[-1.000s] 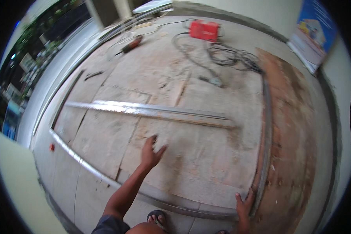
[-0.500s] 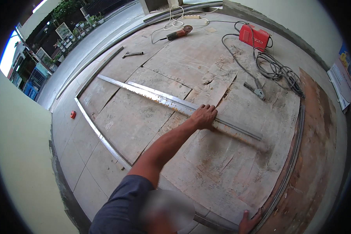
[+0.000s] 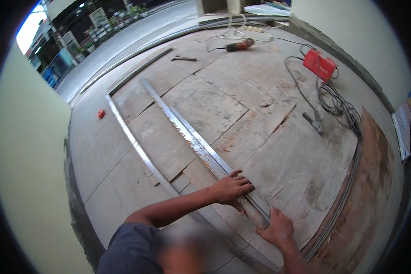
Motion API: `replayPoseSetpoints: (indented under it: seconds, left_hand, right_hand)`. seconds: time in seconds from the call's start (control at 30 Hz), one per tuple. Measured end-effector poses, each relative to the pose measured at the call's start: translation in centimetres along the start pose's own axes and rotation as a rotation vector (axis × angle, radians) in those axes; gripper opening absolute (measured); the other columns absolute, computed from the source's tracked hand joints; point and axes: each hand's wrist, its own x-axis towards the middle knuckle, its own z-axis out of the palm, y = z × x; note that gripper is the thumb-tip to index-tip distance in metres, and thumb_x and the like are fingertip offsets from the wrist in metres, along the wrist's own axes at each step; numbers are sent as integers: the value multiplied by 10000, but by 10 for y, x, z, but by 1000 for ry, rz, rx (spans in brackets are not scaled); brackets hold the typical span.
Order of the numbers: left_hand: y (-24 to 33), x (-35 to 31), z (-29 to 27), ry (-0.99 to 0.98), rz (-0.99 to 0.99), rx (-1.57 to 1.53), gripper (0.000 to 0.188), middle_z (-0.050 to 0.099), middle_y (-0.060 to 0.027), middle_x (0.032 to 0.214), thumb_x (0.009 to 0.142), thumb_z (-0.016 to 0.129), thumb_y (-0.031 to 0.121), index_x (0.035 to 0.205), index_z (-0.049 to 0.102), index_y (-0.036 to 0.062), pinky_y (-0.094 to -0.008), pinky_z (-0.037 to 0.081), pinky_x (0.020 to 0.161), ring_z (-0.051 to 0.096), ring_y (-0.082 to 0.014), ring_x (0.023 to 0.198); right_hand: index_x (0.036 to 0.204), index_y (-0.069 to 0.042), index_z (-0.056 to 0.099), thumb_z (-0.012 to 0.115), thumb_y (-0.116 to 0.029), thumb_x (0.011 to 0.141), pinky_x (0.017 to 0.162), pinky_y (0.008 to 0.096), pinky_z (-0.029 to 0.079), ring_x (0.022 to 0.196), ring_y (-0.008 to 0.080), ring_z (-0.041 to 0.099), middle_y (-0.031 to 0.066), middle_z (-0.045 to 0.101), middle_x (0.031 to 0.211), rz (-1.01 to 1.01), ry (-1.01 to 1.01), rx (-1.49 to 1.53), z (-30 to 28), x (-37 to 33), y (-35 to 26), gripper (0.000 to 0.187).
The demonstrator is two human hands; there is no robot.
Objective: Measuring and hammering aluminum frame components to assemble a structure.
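Observation:
My left hand (image 3: 233, 188) is wrapped over a pair of long metal bars lying side by side. One is a wider silver bar with rust spots (image 3: 187, 134); the other is a narrower, greyer bar (image 3: 210, 153) along its right side. Closer to me, my right hand (image 3: 278, 228) grips the near end of the bars, its thumb across the top. The bars slant from the far left toward my right hand, above a worn board floor cover (image 3: 283, 160). My fingers hide how the two bars meet at that end.
A metal frame bar (image 3: 137, 144) runs along the left, with a red tape measure (image 3: 101, 113) beside it. Farther off are a hammer (image 3: 184, 58), an angle grinder (image 3: 240, 44) and a red welding machine (image 3: 319, 66). Coiled cables (image 3: 338, 105) and a welding clamp (image 3: 312, 123) lie right.
The bars have swung and come nearer to me, now pointing more away from me. My left hand has moved nearer, and my right hand has risen from the floor edge onto their near end.

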Motion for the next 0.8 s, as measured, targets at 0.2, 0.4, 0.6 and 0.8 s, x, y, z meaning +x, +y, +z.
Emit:
replayPoseSetpoints:
  seconds: [0.2,0.4,0.6,0.8]
  left_hand:
    - [-39,-125,32,1215,-1355,-373,885,426,-269,1439,851,732,549,1458,407,-8,-507,308,1161,441,-399,1344]
    - [-21,-125,35,1288,-1120,-1764,584,677,-84,1132,889,736,473,1290,580,78,-462,512,970,643,-263,1043]
    - [76,-173,9,1352,-1136,-1633,524,679,-88,1097,874,768,421,1209,595,56,-447,548,915,660,-249,995]
    - [93,-251,30,1426,-1387,-1351,520,680,-112,1080,899,723,459,1217,586,71,-488,557,918,673,-306,964]
  right_hand:
    - [1412,-1,399,835,-488,683,904,491,527,1085,377,640,224,613,1195,29,-54,-28,33,-58,-26,979]
    - [1468,18,376,783,-470,782,1015,500,467,1222,435,562,299,540,1357,50,-109,100,80,-138,-10,935]
    - [1500,-28,335,739,-598,747,980,511,490,1190,435,577,265,558,1348,-17,-166,79,137,-195,19,1027]
    - [1504,-26,335,668,-654,794,958,515,504,1177,400,602,245,558,1357,-143,-284,90,178,-193,-12,1005]
